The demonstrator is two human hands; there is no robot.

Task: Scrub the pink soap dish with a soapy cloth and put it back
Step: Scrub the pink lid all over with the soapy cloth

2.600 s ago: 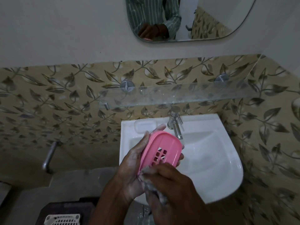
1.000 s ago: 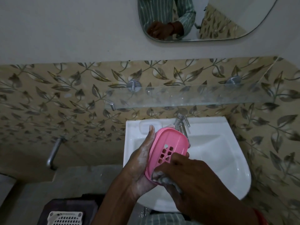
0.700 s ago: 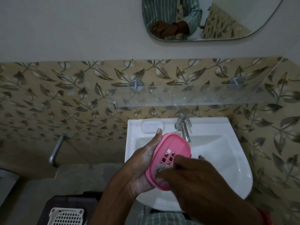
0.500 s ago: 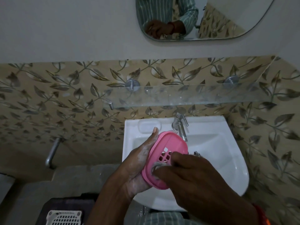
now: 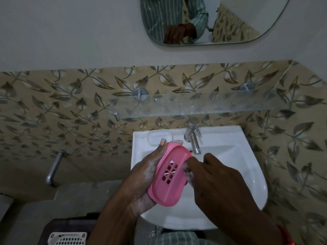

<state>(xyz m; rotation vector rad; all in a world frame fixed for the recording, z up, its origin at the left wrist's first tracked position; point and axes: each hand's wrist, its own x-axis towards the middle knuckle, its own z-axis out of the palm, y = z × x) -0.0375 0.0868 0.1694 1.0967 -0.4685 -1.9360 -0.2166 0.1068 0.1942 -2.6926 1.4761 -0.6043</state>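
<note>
While the left hand (image 5: 143,181) cups the pink soap dish (image 5: 170,175) from the left side, its fingers (image 5: 162,145) are wrapped around the dish's far end and its suds-coated palm lies against the long edge, so the hand is closed on the dish. The dish is held tilted over the white basin (image 5: 247,156), slotted base toward the camera, clear of the porcelain. The right hand (image 5: 217,179) meets the dish at its right edge; its curled fingertips (image 5: 190,163) press a small lathered cloth (image 5: 189,174) against the rim, and only a foamy sliver of that cloth shows beneath them. The thumb of this hand is hidden. A chrome tap (image 5: 193,140) stands at the back of the basin, just beyond the dish, with a moulded soap recess (image 5: 154,137) to its left. Above the basin, a glass shelf (image 5: 203,105) on metal pegs crosses a band of leaf-patterned tiles (image 5: 62,112). Higher up, a plain wall carries a mirror (image 5: 247,20) reflecting a striped sleeve. At the lower left, a grey ledge (image 5: 70,200) and a white slotted basket (image 5: 68,238) are visible, with a metal pipe (image 5: 53,170) on the wall.
</note>
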